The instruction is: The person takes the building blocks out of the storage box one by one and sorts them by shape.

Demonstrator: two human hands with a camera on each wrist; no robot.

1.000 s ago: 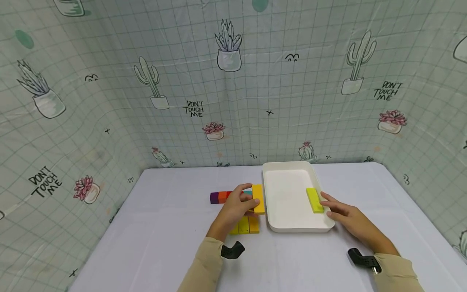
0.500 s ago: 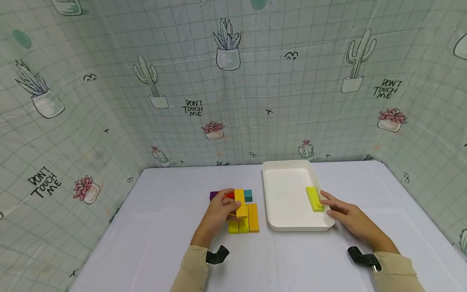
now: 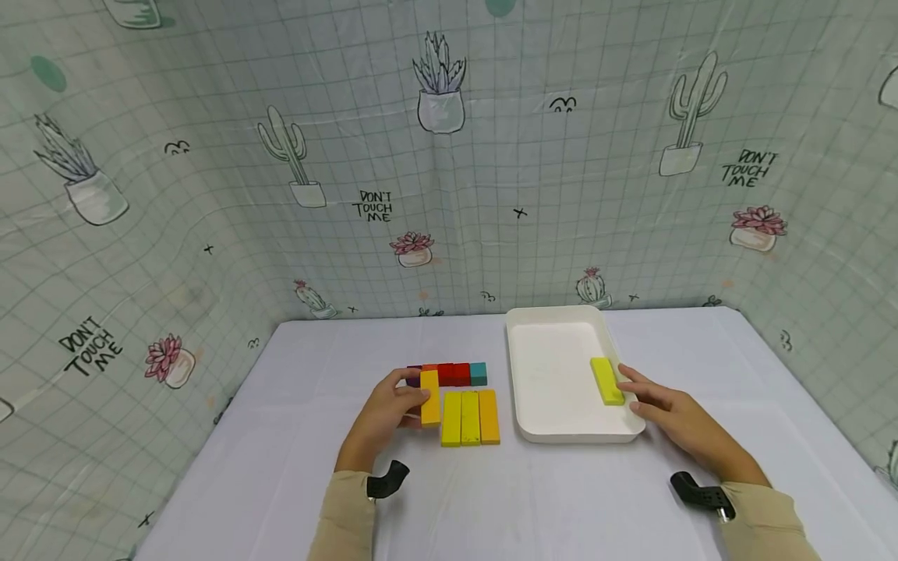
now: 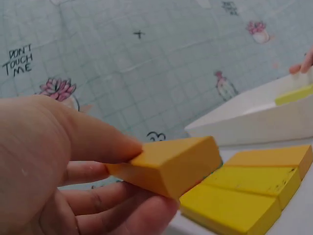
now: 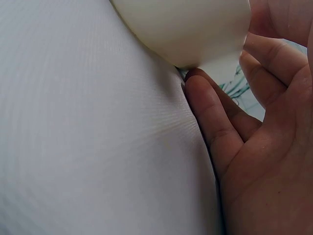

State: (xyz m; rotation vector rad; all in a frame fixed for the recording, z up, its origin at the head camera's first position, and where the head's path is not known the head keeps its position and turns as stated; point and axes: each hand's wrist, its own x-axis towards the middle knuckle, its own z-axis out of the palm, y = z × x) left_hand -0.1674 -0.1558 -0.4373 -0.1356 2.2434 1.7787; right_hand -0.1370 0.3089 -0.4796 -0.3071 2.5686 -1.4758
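My left hand (image 3: 382, 405) pinches an orange-yellow rectangular block (image 3: 430, 399) between thumb and fingers, raised and tilted in the left wrist view. Just right of it lie a yellow block (image 3: 451, 419), a second yellow block (image 3: 470, 419) with dark specks on its end, and an orange block (image 3: 489, 417), side by side. My right hand (image 3: 669, 409) holds the right rim of a white tray (image 3: 547, 438), its fingertips beside a lime-yellow block (image 3: 606, 382) inside. In the right wrist view, the fingers (image 5: 210, 107) lie against the tray's outer wall.
Behind the yellow blocks runs a row of small block ends, with red (image 3: 452, 375) and teal (image 3: 479, 374) ones showing; the left hand partly covers its left end. A white cloth (image 3: 561, 499) covers the table. A printed curtain (image 3: 491, 171) surrounds it at the back and sides.
My left hand has carried the orange-yellow block leftward, from beside the tray, across the flat blocks, to their left side. My right hand stays at the tray.
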